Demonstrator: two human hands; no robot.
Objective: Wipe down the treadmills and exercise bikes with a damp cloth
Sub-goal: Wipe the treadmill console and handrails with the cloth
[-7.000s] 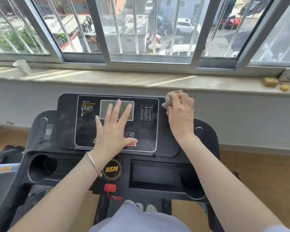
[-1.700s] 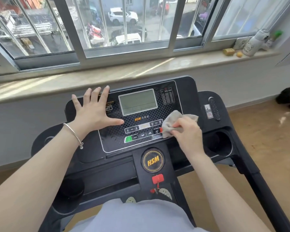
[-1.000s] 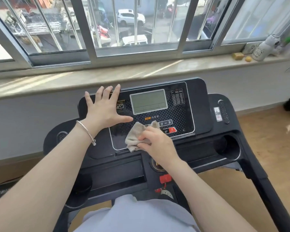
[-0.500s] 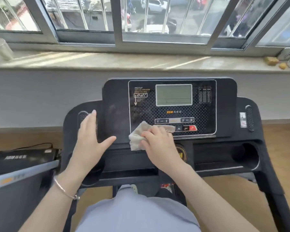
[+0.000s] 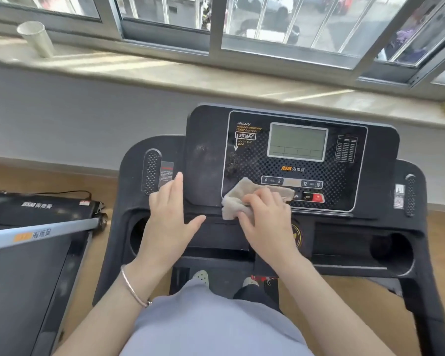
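The black treadmill console (image 5: 206,155) fills the middle, with a grey display (image 5: 297,141) and a row of buttons below it. A crumpled beige cloth (image 5: 238,197) lies on the lower left corner of the control panel. My right hand (image 5: 265,222) grips the cloth with curled fingers and presses it onto the panel. My left hand (image 5: 168,219) rests flat with straight fingers on the console's left side, beside the left speaker grille (image 5: 151,170). Dusty smears show on the panel's left part.
A second treadmill (image 5: 36,227) stands to the left, with a silver rail. A white paper cup (image 5: 36,38) sits on the window sill (image 5: 216,80) at far left. Cup holders (image 5: 393,249) flank the console tray. Wooden floor lies on either side.
My left hand came down from the panel's upper left to the console's left side. My right hand dragged the cloth leftward along the button row to the panel's lower left corner.
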